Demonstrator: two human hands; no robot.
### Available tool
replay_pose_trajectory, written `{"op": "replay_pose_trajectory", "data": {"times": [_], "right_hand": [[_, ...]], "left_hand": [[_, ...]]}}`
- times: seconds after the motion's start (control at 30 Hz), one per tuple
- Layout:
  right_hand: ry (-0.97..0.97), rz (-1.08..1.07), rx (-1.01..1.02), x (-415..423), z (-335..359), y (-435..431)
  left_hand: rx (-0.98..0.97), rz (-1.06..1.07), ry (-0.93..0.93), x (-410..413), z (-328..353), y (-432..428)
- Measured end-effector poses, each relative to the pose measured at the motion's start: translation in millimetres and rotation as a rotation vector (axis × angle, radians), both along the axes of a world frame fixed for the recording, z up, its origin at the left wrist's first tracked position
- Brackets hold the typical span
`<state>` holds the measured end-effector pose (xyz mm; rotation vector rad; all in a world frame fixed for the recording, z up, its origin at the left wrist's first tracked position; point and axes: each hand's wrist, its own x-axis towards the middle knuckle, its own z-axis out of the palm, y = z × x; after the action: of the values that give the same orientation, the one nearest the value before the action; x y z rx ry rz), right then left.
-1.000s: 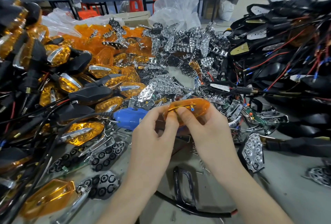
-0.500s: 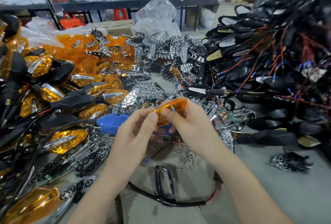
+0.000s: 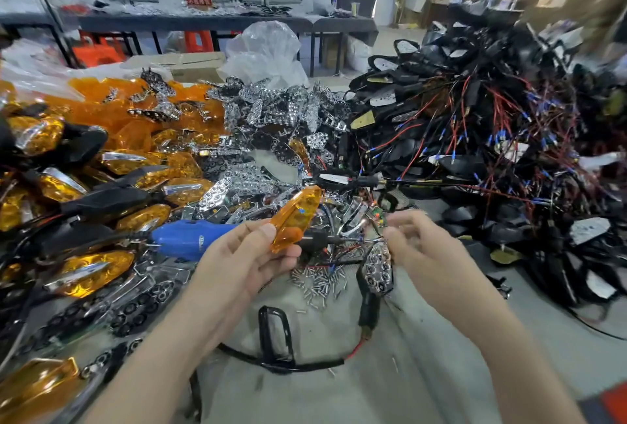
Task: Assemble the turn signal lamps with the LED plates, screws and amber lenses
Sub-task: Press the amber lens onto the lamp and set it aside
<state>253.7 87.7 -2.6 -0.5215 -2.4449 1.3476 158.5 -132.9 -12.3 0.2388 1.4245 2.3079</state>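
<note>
Above the counter (image 3: 339, 396), we pinch the amber lens (image 3: 296, 216) in our left hand (image 3: 244, 254), its grip clamped on the lens's lower end, tip tilted upward; our right hand (image 3: 420, 247) hovers just beside it, blurred, so we cannot tell its grip; loose screws (image 3: 319, 283) lie beneath.

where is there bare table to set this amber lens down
Bare grey table lies near right, between the right forearm and the pile of wired black housings. A smaller patch sits between both forearms, below the loose screws. Crowded: amber lamps left, chrome plates behind.
</note>
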Motion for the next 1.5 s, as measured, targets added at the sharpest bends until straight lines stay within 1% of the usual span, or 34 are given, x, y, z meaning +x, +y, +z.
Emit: {"op": "replay_pose_trajectory", "data": {"times": [0.03,0.1,0.17,0.27,0.37,0.43,0.53,0.6,0.7,0.77,0.87,1.0,1.1,1.17,1.23,1.33,1.4,1.5], "right_hand": [[-0.074,-0.042,0.060,6,-6,2],[-0.228,-0.052,0.152,11,-15,1],[-0.293,-0.060,0.177,9,-20,-2],[-0.294,-0.044,0.091,1,-24,-2],[-0.296,0.023,-0.080,-4,-29,2],[-0.288,0.046,-0.161,-5,-29,5],[-0.258,0.094,-0.218,-4,-26,5],[-0.215,0.136,-0.342,-3,-22,3],[-0.144,0.175,-0.584,-3,-11,-2],[-0.073,0.241,-0.698,-8,-4,-5],[0.001,0.338,-0.744,-25,3,-11],[0.062,0.404,-0.875,-55,6,-24],[0.111,0.358,-0.974,-75,8,-38],[0.123,0.304,-1.083,-84,4,-46],[0.134,0.305,-1.161,-89,-2,-51],[0.154,0.352,-1.194,-91,-9,-52],[0.152,0.383,-1.257,-89,-9,-52],[0.135,0.419,-1.309,-84,-8,-52]], "left_hand": [[0.004,0.010,-0.003,0,0,0],[0.008,0.023,-0.007,0,1,0],[0.007,0.020,-0.013,1,2,-1],[0.008,0.001,-0.043,1,2,-2],[0.000,0.006,-0.061,2,2,-2],[-0.007,0.013,-0.056,2,4,-2],[0.009,0.021,-0.056,1,4,-2],[0.029,0.043,-0.054,-1,3,-2],[0.041,0.080,-0.024,-1,2,-3],[0.049,0.105,-0.009,-3,2,-4],[0.095,0.165,0.008,-7,3,-6],[0.116,0.245,0.047,-11,5,-9],[0.129,0.301,0.067,-15,5,-15],[0.124,0.327,0.084,-18,4,-18],[0.127,0.339,0.100,-21,4,-20],[0.101,0.347,0.100,-25,3,-19],[0.086,0.338,0.103,-25,1,-19],[0.022,0.295,0.150,-26,-3,-20]]}}
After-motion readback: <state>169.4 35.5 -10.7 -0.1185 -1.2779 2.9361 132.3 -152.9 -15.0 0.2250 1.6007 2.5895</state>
